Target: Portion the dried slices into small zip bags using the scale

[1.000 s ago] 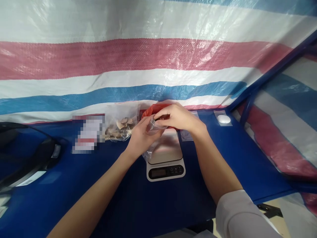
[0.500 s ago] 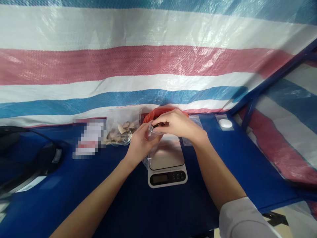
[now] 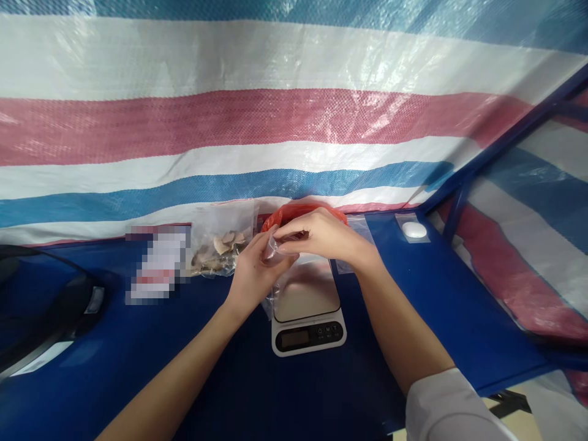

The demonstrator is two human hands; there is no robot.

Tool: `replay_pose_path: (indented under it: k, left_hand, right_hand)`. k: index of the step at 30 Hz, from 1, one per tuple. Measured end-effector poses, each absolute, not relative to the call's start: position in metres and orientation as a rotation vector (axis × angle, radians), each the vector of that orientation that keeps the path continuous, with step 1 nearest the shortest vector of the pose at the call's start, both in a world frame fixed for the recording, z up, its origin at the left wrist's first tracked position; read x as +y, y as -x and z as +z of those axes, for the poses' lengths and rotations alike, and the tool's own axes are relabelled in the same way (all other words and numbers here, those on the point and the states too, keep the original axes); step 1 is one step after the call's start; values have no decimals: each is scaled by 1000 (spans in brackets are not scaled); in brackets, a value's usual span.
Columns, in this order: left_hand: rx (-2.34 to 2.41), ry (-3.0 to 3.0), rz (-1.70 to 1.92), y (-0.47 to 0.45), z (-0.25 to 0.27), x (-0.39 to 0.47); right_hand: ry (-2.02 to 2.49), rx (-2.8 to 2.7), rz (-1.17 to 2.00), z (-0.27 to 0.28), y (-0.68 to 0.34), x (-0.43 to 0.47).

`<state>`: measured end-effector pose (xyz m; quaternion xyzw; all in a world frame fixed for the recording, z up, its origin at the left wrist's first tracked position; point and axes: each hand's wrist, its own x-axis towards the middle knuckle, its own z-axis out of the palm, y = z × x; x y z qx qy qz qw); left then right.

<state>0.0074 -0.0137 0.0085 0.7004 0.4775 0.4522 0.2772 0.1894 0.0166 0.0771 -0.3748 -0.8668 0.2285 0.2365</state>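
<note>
My left hand is closed on a clear plastic bag, which hangs down beside the scale. My right hand meets it from the other side, fingers pinched at the bag's upper edge. Both hands are above the back part of a white digital scale, whose display looks blank. Behind my right hand lies an open red plastic bag; its contents are mostly hidden. Left of my hands stands a clear bag with dried brown and tan pieces.
A blurred-out white and red packet lies at the left, with a black strapped object beyond it. On the right of the blue table are a flat clear bag and a white rounded object. Striped sheeting hangs behind.
My hands stay together at the clear bag, with the fingers shifted slightly at its edge. The view has tilted a little, so the scale sits slightly lower.
</note>
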Motion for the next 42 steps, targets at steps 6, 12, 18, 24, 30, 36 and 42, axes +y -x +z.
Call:
replay_pose_path:
  k: [6, 12, 18, 24, 30, 36, 42]
  left_hand:
    - [1291, -1927, 1280, -10, 9, -16]
    - [1312, -2021, 1306, -8, 10, -17]
    - [1324, -2048, 1303, 0, 13, -14]
    - [1342, -2055, 1272, 3, 12, -10]
    - [1334, -2008, 1250, 1, 11, -10]
    - [1335, -1989, 1241, 1, 11, -10]
    - [1324, -1967, 1238, -1, 15, -11]
  right_hand:
    - [988, -2217, 730, 70, -216, 30]
    - [1369, -2269, 554, 37, -216, 52]
    - [1625, -2356, 301, 13, -198, 64]
    - [1834, -2435, 205, 10, -186, 64]
    - [1811, -2401, 260, 5, -186, 63]
    - [1635, -2352, 342, 5, -194, 61]
    - [1399, -2121, 643, 10, -206, 63]
